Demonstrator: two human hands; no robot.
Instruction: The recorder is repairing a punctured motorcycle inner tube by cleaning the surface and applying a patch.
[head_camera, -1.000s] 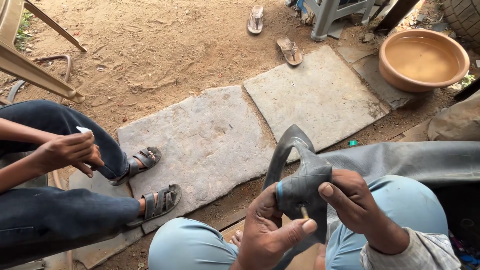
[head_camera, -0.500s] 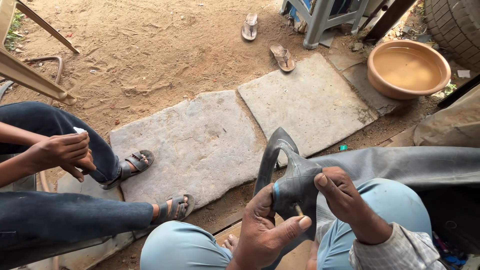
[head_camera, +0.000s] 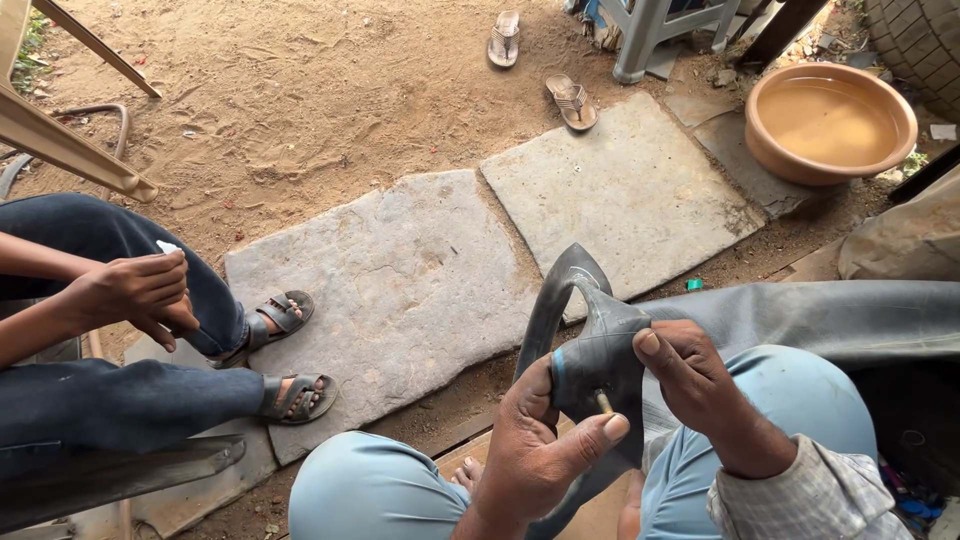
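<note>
The two flat stone slabs (head_camera: 400, 300) lie on the sandy ground just beyond the rubber inner tube (head_camera: 600, 350), giving a firm place for feet. The round clay-coloured basin (head_camera: 830, 120), holding muddy water, stands far beyond the tube and to its right, near a tyre (head_camera: 925, 45). The tube itself is black; it rests across the person's knees in light blue trousers, and one part is folded up into a loop, so that the small brass valve stem (head_camera: 605, 402) faces the eyes. The left hand (head_camera: 535, 455) is under the fold, its fingers clamped on the rubber with the thumb beside the stem. The right hand (head_camera: 700, 385) presses from above, its fingers closed on the fold to keep it tight. Left of the tube sits another person, whose hand (head_camera: 130, 295) holds a small white thing. Two sandals (head_camera: 572, 100) lie beyond the slabs.
</note>
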